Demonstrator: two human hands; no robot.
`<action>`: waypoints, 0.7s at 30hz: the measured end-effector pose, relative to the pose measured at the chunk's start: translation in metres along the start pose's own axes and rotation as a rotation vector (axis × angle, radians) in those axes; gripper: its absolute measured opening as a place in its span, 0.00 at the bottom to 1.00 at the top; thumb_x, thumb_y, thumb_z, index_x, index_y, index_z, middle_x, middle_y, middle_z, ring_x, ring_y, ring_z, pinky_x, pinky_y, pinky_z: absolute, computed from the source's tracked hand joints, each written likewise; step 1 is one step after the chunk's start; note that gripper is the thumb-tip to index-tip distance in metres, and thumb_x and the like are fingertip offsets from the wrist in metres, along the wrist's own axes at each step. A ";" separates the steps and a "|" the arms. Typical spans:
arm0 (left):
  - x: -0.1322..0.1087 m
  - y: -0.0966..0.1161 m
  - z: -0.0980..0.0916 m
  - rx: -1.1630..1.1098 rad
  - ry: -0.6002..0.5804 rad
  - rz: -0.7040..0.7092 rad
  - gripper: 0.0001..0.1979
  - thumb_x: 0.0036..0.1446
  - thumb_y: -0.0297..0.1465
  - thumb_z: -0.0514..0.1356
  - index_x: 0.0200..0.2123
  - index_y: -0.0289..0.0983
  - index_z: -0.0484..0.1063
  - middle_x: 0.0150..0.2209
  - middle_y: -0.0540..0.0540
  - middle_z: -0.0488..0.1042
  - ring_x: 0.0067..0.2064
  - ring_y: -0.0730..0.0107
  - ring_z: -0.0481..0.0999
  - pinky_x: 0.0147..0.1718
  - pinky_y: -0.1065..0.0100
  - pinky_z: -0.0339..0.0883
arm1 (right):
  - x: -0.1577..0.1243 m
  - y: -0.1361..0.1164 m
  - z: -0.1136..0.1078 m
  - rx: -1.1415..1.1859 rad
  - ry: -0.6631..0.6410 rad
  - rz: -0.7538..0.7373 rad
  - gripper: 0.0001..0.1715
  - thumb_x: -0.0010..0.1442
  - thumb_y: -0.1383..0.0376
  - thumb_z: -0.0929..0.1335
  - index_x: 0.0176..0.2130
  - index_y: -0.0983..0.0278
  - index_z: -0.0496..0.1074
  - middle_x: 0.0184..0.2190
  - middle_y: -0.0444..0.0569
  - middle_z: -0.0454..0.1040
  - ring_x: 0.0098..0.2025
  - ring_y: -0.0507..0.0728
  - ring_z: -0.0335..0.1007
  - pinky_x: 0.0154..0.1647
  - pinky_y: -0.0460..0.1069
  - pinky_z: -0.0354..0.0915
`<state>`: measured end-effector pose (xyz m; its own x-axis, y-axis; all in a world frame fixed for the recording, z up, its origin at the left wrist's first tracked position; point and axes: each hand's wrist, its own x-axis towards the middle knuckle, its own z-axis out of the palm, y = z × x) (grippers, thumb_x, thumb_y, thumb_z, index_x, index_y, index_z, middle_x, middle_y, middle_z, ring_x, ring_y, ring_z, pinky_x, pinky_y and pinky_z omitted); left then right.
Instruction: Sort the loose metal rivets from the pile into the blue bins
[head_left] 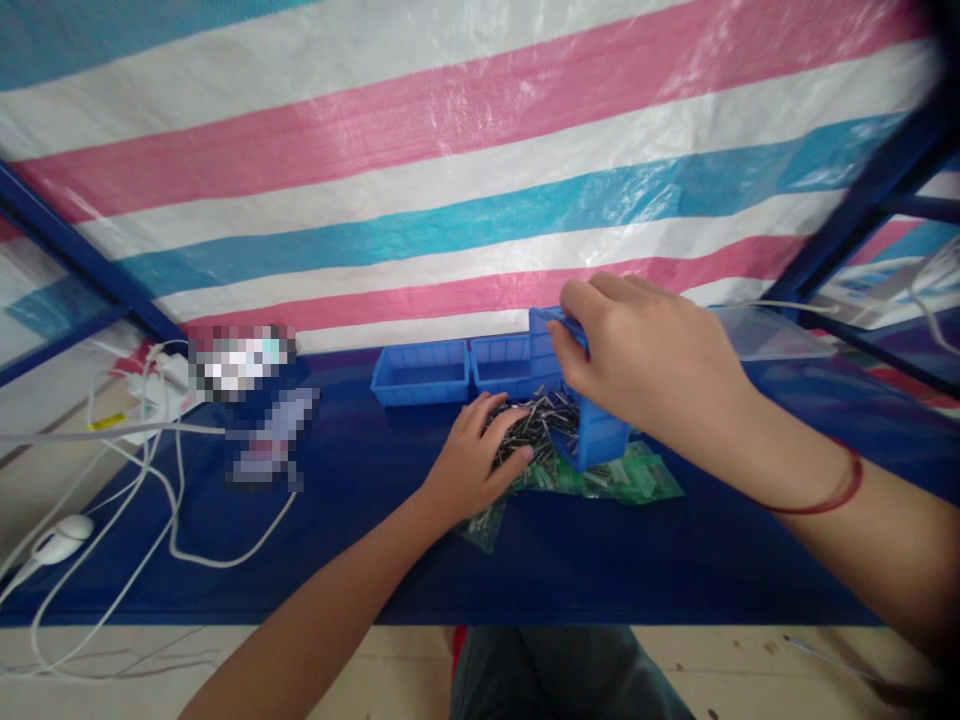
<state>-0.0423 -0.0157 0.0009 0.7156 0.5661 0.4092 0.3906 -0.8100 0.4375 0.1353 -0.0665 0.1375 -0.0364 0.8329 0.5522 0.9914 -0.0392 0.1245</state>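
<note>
My right hand (645, 345) grips the rim of a blue plastic bin (604, 438), which is tipped up on its side with its opening toward the left. A heap of small metal screws or similar pins (541, 418) lies at the bin's mouth, some still inside it. My left hand (469, 452) rests against the left side of the heap, fingers spread and touching the metal pieces. Under the heap and bin lies a green-tinted plastic bag (641, 478). A small clear bag (486, 527) pokes out below my left hand.
Two more blue bins, a left one (421, 391) and a right one (501, 343), stand behind the heap on the blue table (360, 540). White cables (176, 510) and a white device (64, 540) lie on the left. A striped sheet (450, 130) hangs behind.
</note>
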 end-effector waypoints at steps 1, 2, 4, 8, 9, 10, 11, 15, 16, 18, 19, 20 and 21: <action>0.001 0.001 0.000 0.016 -0.015 -0.007 0.23 0.65 0.41 0.52 0.60 0.39 0.61 0.63 0.37 0.57 0.66 0.52 0.53 0.64 0.49 0.48 | -0.001 0.002 -0.001 0.000 -0.005 0.000 0.16 0.63 0.64 0.57 0.39 0.67 0.70 0.33 0.57 0.72 0.33 0.59 0.65 0.24 0.50 0.45; 0.001 0.003 -0.001 0.032 -0.032 -0.016 0.23 0.65 0.41 0.51 0.60 0.40 0.61 0.63 0.37 0.57 0.67 0.51 0.52 0.64 0.48 0.47 | -0.002 0.004 -0.001 0.001 -0.010 0.002 0.15 0.63 0.64 0.57 0.38 0.67 0.70 0.33 0.57 0.72 0.33 0.60 0.65 0.24 0.50 0.45; 0.001 0.005 -0.001 0.058 -0.062 -0.030 0.23 0.65 0.43 0.51 0.61 0.42 0.61 0.64 0.39 0.57 0.67 0.49 0.49 0.63 0.45 0.45 | -0.006 0.008 -0.002 0.004 -0.015 0.009 0.14 0.63 0.63 0.58 0.38 0.66 0.69 0.33 0.57 0.72 0.33 0.60 0.64 0.24 0.50 0.45; 0.001 0.007 -0.001 0.079 -0.096 -0.045 0.23 0.65 0.44 0.50 0.61 0.47 0.60 0.64 0.42 0.57 0.67 0.48 0.49 0.63 0.42 0.44 | -0.014 0.016 -0.004 -0.009 -0.012 0.028 0.14 0.64 0.63 0.57 0.38 0.63 0.68 0.34 0.59 0.72 0.33 0.61 0.64 0.26 0.52 0.46; 0.001 0.007 -0.001 0.079 -0.101 -0.048 0.23 0.65 0.44 0.49 0.62 0.48 0.60 0.64 0.43 0.58 0.67 0.49 0.50 0.63 0.42 0.44 | -0.015 0.018 -0.005 -0.017 -0.008 0.032 0.14 0.64 0.63 0.56 0.38 0.63 0.68 0.34 0.59 0.72 0.33 0.61 0.64 0.26 0.52 0.46; 0.001 0.007 -0.001 0.077 -0.105 -0.049 0.23 0.65 0.44 0.49 0.62 0.48 0.60 0.64 0.43 0.59 0.67 0.50 0.52 0.63 0.42 0.43 | -0.017 0.019 -0.005 -0.025 -0.004 0.034 0.14 0.64 0.63 0.56 0.37 0.62 0.68 0.34 0.59 0.72 0.33 0.62 0.64 0.26 0.52 0.46; 0.001 0.007 0.000 0.077 -0.109 -0.051 0.23 0.65 0.44 0.49 0.62 0.48 0.59 0.63 0.43 0.60 0.66 0.50 0.52 0.63 0.42 0.43 | -0.019 0.021 -0.005 -0.032 0.001 0.034 0.14 0.65 0.63 0.56 0.37 0.62 0.68 0.34 0.59 0.72 0.33 0.62 0.64 0.26 0.52 0.46; 0.002 0.007 0.000 0.096 -0.130 -0.060 0.23 0.66 0.44 0.49 0.62 0.48 0.60 0.63 0.45 0.61 0.66 0.52 0.53 0.63 0.43 0.42 | -0.023 0.024 -0.001 -0.049 0.014 0.005 0.13 0.64 0.64 0.57 0.36 0.62 0.68 0.32 0.59 0.71 0.34 0.63 0.64 0.25 0.52 0.44; 0.003 0.007 0.000 0.103 -0.137 -0.063 0.23 0.66 0.44 0.48 0.61 0.48 0.60 0.63 0.45 0.61 0.66 0.53 0.53 0.63 0.43 0.42 | -0.023 0.026 0.001 -0.055 0.023 -0.006 0.12 0.64 0.64 0.57 0.36 0.62 0.67 0.31 0.58 0.71 0.33 0.63 0.64 0.24 0.52 0.44; 0.003 0.007 -0.001 0.113 -0.146 -0.071 0.23 0.66 0.45 0.48 0.62 0.48 0.60 0.63 0.45 0.61 0.66 0.54 0.52 0.63 0.44 0.42 | -0.023 0.028 0.006 -0.072 0.049 -0.029 0.12 0.64 0.63 0.57 0.35 0.62 0.67 0.30 0.57 0.70 0.32 0.62 0.63 0.23 0.51 0.43; 0.003 0.007 -0.001 0.116 -0.148 -0.077 0.23 0.66 0.45 0.48 0.62 0.47 0.59 0.63 0.46 0.61 0.67 0.54 0.52 0.63 0.44 0.43 | -0.024 0.029 0.008 -0.084 0.061 -0.039 0.12 0.64 0.63 0.57 0.34 0.62 0.67 0.30 0.56 0.70 0.31 0.61 0.63 0.23 0.51 0.42; 0.003 0.007 -0.001 0.116 -0.151 -0.081 0.24 0.66 0.45 0.47 0.62 0.47 0.58 0.63 0.46 0.61 0.67 0.55 0.52 0.63 0.44 0.43 | -0.024 0.030 0.009 -0.096 0.073 -0.048 0.12 0.64 0.63 0.57 0.34 0.62 0.67 0.29 0.56 0.70 0.31 0.61 0.63 0.23 0.51 0.42; 0.004 0.007 -0.001 0.117 -0.152 -0.087 0.24 0.66 0.45 0.47 0.63 0.47 0.57 0.63 0.46 0.61 0.67 0.55 0.52 0.63 0.45 0.43 | -0.025 0.031 0.010 -0.107 0.087 -0.056 0.12 0.64 0.63 0.57 0.33 0.62 0.66 0.29 0.55 0.69 0.31 0.61 0.62 0.23 0.51 0.42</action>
<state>-0.0373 -0.0196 0.0061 0.7521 0.6119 0.2449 0.5126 -0.7766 0.3662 0.1686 -0.0827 0.1192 -0.1063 0.7848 0.6106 0.9686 -0.0569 0.2419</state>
